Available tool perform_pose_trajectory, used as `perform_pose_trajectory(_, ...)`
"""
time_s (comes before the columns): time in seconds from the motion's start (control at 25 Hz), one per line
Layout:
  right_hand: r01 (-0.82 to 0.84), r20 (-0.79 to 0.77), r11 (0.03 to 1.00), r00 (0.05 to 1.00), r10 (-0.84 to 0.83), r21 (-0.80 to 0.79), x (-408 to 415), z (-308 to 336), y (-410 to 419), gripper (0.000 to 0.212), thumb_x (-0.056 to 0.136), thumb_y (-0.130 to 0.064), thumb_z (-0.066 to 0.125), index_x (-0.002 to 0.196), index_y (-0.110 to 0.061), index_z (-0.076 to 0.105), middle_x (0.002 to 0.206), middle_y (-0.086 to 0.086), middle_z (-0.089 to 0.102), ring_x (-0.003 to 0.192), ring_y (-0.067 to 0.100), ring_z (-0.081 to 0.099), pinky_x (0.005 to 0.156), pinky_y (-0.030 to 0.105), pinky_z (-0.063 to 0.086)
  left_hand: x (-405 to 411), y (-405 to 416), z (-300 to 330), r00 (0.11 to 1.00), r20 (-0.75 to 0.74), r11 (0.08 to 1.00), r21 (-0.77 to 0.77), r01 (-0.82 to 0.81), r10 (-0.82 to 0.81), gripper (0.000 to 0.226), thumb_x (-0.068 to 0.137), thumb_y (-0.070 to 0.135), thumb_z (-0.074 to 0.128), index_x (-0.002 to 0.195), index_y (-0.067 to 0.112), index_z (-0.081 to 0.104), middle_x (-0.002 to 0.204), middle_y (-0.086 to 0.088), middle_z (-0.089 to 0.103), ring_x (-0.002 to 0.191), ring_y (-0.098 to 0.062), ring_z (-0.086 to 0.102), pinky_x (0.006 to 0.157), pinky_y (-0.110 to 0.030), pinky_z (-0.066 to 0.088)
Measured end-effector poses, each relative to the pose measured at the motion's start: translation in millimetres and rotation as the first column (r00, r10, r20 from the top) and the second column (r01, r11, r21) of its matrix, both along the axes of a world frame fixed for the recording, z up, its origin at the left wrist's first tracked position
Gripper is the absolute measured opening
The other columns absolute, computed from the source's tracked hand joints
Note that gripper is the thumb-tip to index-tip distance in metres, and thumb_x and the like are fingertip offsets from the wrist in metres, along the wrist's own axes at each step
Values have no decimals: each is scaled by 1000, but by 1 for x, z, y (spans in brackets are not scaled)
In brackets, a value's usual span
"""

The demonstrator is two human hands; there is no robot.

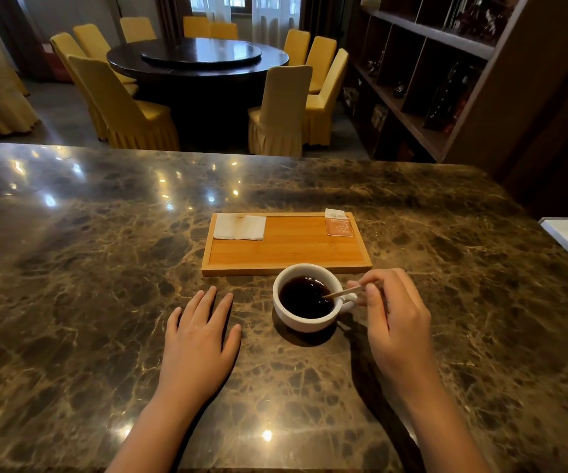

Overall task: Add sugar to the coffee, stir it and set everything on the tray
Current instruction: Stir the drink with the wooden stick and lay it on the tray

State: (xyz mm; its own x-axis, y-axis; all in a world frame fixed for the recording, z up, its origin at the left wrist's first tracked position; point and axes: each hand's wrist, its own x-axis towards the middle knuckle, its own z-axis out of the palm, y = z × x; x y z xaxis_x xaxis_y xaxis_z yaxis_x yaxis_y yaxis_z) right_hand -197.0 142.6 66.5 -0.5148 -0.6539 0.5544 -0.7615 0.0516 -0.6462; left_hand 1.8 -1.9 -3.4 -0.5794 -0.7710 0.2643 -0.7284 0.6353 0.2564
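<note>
Head cam: right hand (395, 312) pinched a stick (342, 292), tip in the cup (304, 297) to stir coffee. Left hand (200, 332) lay flat & open on the surface. Cup sat near the tray (286, 249), w/ napkin (239, 227) & packet (338, 223).

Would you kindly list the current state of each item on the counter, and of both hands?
Coffee cup: upright, filled with dark coffee, on the counter, off the tray.
Stir stick: tip in the coffee, pinched by the right hand.
Sugar packet: torn open, lying on the tray's far right corner.
Napkin: folded, on the tray's far left.
Wooden tray: flat, middle bare.
Left hand: flat on the counter, empty.
</note>
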Motion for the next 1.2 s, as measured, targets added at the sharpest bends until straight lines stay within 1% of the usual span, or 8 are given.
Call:
perform_pose_trajectory(0.12, -78, 164, 997, 984, 72, 28, 1, 5, 2, 17, 95, -12, 40, 88, -17, 55, 89, 1, 59, 77, 10, 63, 63, 20, 54, 0, 0, 0, 1000, -4, 1000, 2, 0, 0, 60, 84, 49, 23, 133, 20, 40, 141, -10, 37, 130, -23, 25, 103, -47, 13)
perform_pose_trajectory(0.28, -153, 490, 988, 859, 145, -25, 5, 11, -1, 15, 92, -11, 49, 88, -20, 60, 92, 9, 67, 78, 16, 71, 66, 34, 61, 0, 1, 2, 1000, -8, 1000, 2, -2, 2, 60, 84, 49, 23, 133, 20, 41, 140, -11, 38, 130, -24, 26, 103, -49, 16)
perform_pose_trajectory(0.4, -143, 591, 984, 787, 178, -107, 5, 16, 0, 20, 88, -6, 55, 85, -23, 64, 92, 13, 69, 73, 18, 72, 63, 28, 59, 0, 1, 1, 1000, -1, 1000, 1, -1, 1, 59, 84, 49, 23, 133, 20, 41, 140, -11, 38, 130, -24, 26, 103, -49, 17)
perform_pose_trajectory(0.48, -141, 617, 983, 765, 183, -116, 4, 18, 1, 22, 87, -4, 57, 90, -25, 65, 83, 2, 71, 70, 19, 72, 62, 26, 58, 0, 0, 0, 1000, 5, 1000, -1, 0, 0, 59, 84, 49, 24, 133, 20, 40, 140, -10, 37, 130, -24, 26, 103, -49, 17)
perform_pose_trajectory(0.64, -59, 618, 993, 778, 112, -106, -2, 17, 1, 29, 86, -3, 58, 110, -19, 61, 75, 4, 69, 70, 18, 71, 61, 24, 59, 0, -1, 0, 1000, 6, 1000, 7, 1, -2, 60, 84, 50, 22, 135, 21, 38, 142, -9, 35, 131, -23, 23, 104, -48, 15)
perform_pose_trajectory(0.8, -22, 555, 992, 827, 86, -121, -12, 27, -2, 16, 85, -3, 61, 96, -13, 63, 87, 8, 69, 74, 11, 71, 58, 21, 57, 0, 1, 1, 1000, -3, 1000, 13, 2, -2, 61, 84, 50, 21, 135, 21, 38, 142, -9, 35, 131, -23, 23, 104, -48, 15)
perform_pose_trajectory(1.0, -156, 390, 979, 900, 196, -132, -24, 60, -20, 13, 87, -5, 58, 94, -12, 67, 88, -2, 69, 81, 7, 70, 61, 20, 57, 0, 1, 1, 1000, -6, 1000, 20, 1, -1, 60, 85, 49, 21, 135, 21, 38, 142, -9, 35, 132, -22, 22, 105, -48, 15)
perform_pose_trajectory(1.2, -281, 174, 949, 937, 304, -141, -27, 75, -73, 13, 84, -7, 63, 95, -14, 68, 86, -1, 69, 83, 8, 69, 63, 19, 57, 0, 2, 0, 1000, -5, 1000, 14, -5, 5, 58, 85, 48, 25, 133, 21, 41, 140, -10, 38, 130, -24, 26, 103, -47, 17)
